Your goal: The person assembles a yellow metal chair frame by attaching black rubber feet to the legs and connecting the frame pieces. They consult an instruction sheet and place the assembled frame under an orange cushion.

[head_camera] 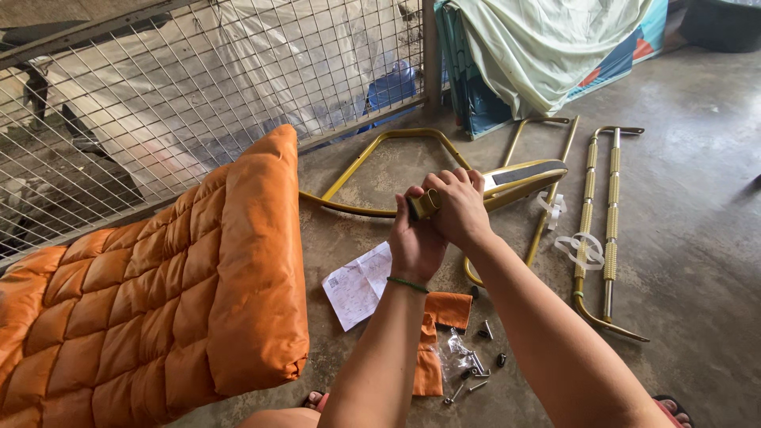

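Observation:
Both my hands meet in the middle of the view on the end of a gold metal frame piece (519, 176) with a dark strip along its top. My left hand (414, 242), with a green band at the wrist, grips the tube end from below. My right hand (458, 204) is closed over that same end from above. The tube's tip (424, 204) shows between my fingers. A curved gold frame (380, 143) lies on the concrete floor behind my hands.
An orange quilted cushion (174, 293) leans at the left against a wire mesh fence (198, 87). A paper sheet (357, 285), orange fabric (444, 313) and loose screws (472, 372) lie below my hands. Gold ribbed tubes (600, 214) lie at the right. Draped cloth (539, 47) hangs behind.

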